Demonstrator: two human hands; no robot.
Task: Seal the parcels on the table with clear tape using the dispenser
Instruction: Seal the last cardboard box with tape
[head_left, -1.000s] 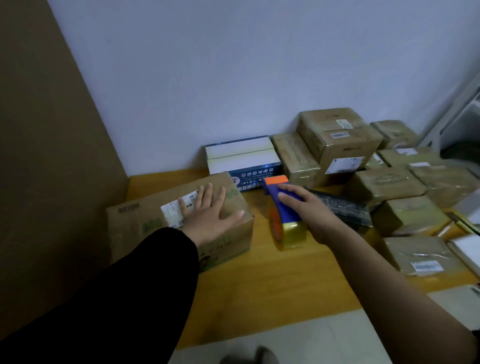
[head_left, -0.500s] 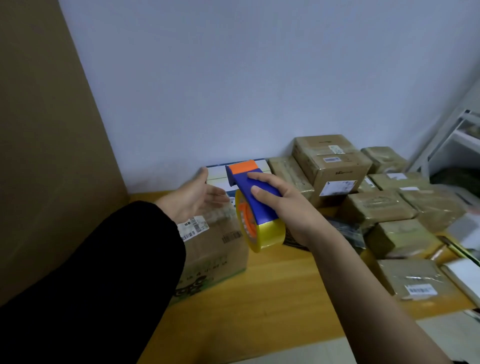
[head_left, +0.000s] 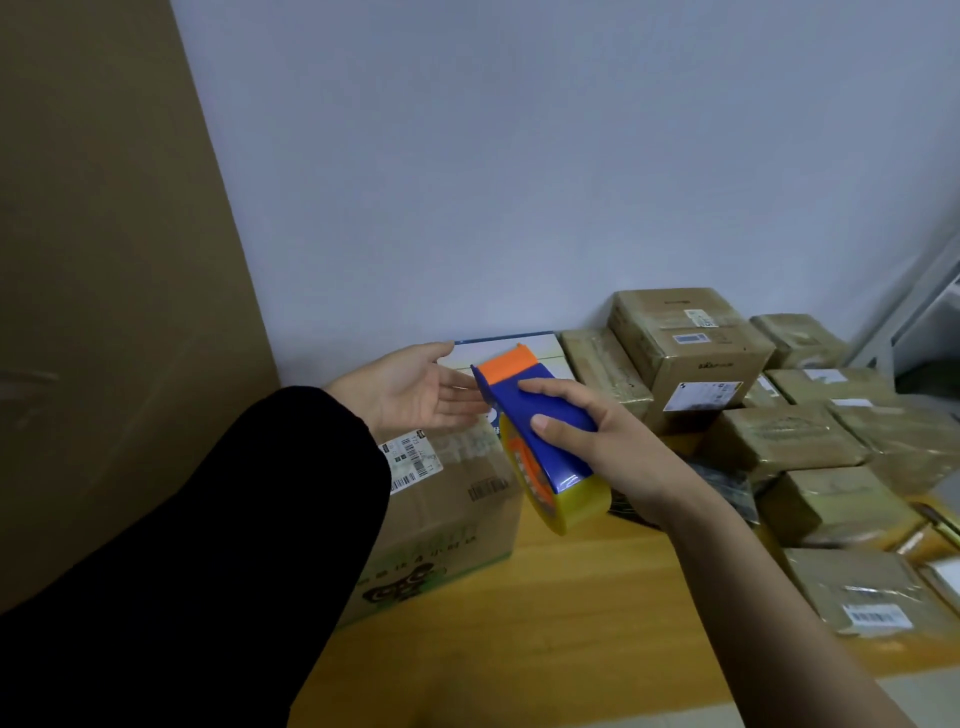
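Head-worn view looks forward and down; close over the table (head_left: 571, 613).

Dim, flat light; soft focus; wide-angle bending at edges.

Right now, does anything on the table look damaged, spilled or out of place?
Nothing looks damaged or spilled. The wrapped parcels on the right lie jumbled at mixed angles, but none seems torn. The right hand holds the tape dispenser in the air beside the open left hand, off the cardboard box.
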